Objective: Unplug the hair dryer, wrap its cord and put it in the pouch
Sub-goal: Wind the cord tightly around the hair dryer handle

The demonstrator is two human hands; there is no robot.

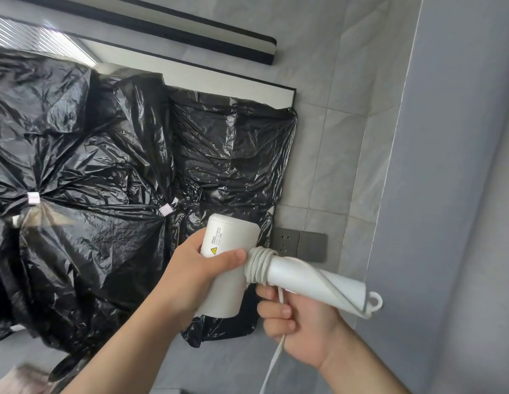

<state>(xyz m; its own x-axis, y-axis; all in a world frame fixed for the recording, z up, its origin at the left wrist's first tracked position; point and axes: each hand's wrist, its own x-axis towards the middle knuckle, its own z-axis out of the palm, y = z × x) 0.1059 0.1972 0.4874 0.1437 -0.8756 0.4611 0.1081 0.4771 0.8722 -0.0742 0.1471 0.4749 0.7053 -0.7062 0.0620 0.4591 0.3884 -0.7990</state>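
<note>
In left grip (198, 270), hair dryer (233, 237)

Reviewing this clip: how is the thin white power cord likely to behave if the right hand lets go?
The thin white power cord is probably floppy: its free length trails in a slack curve below the right hand. Its coils round the handle of the white plastic hair dryer would likely loosen or slip, as that handle looks smooth and nothing visibly pins them.

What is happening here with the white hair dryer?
A person is partway through wrapping the cord. The left hand holds the hair dryer; the right hand grips the cord, which makes several turns around the handle. The wall socket shows no plug. No pouch is in view.
</note>
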